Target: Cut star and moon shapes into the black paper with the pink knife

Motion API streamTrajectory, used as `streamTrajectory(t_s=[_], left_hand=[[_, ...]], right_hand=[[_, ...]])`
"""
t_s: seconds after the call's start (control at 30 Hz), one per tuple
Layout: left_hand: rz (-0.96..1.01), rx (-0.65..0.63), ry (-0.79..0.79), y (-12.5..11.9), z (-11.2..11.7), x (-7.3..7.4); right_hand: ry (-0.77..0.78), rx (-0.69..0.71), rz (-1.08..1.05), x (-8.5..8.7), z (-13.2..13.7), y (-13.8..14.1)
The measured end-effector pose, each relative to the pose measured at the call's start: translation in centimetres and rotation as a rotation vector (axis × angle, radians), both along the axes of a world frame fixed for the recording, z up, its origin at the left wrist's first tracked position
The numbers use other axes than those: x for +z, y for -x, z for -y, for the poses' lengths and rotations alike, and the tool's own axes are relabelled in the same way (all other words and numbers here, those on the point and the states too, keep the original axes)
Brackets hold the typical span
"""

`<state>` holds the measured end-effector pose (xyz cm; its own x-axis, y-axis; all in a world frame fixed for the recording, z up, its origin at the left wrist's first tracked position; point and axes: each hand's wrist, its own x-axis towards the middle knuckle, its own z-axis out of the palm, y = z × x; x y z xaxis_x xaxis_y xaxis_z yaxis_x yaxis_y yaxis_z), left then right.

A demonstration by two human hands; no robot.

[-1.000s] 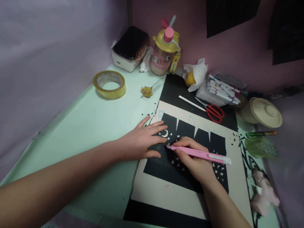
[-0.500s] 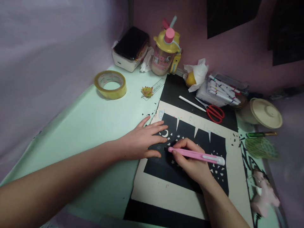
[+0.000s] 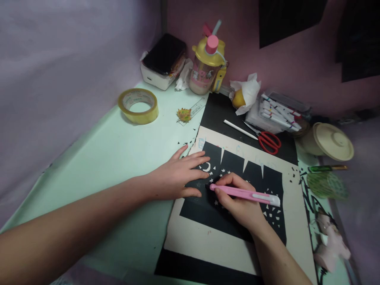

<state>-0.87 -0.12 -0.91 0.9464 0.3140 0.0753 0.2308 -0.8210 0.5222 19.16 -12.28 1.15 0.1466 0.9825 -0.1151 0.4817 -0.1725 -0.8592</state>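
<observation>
My left hand (image 3: pixel 178 175) lies flat with its fingers spread across the left part of a sheet of black paper (image 3: pixel 198 211). The paper has small stars, a crescent moon and triangles cut out of it, plus notches along its far edge. Held like a pen, a pink craft knife (image 3: pixel 243 192) is in my right hand (image 3: pixel 245 208). Its dark tip points at the paper, beside a faint star outline just right of my left fingers; the blade itself is too small to make out. Under the paper is an off-white board (image 3: pixel 187 233) on larger black paper.
Red-handled scissors (image 3: pixel 268 141) and a white pen (image 3: pixel 240 130) lie beyond the board. Farther back stand a yellow-lidded bottle (image 3: pixel 206 67) and a box of markers (image 3: pixel 276 113). A tape roll (image 3: pixel 139 107) rests at left, a lidded cream pot (image 3: pixel 329 141) at right. Black scraps dot the table.
Almost nothing differs. The rear end of the craft knife has shifted very slightly to the left; my left hand stays where it was.
</observation>
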Motion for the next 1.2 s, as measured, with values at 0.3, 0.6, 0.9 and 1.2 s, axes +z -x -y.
streamTrajectory(t_s=[0.3, 0.6, 0.9, 1.2], left_hand=[[0.004, -0.006, -0.001, 0.02, -0.09, 0.04], [0.017, -0.008, 0.004, -0.04, -0.11, -0.21], [0.040, -0.007, 0.011, -0.07, -0.14, -0.14], [0.023, -0.012, 0.010, -0.03, -0.15, -0.08]], right_hand=[[0.007, -0.007, 0.000, -0.17, 0.06, -0.14], [-0.001, -0.015, -0.015, -0.25, 0.06, -0.16], [-0.013, 0.002, -0.001, -0.04, 0.04, -0.15], [0.017, 0.003, -0.043, -0.13, 0.16, -0.16]])
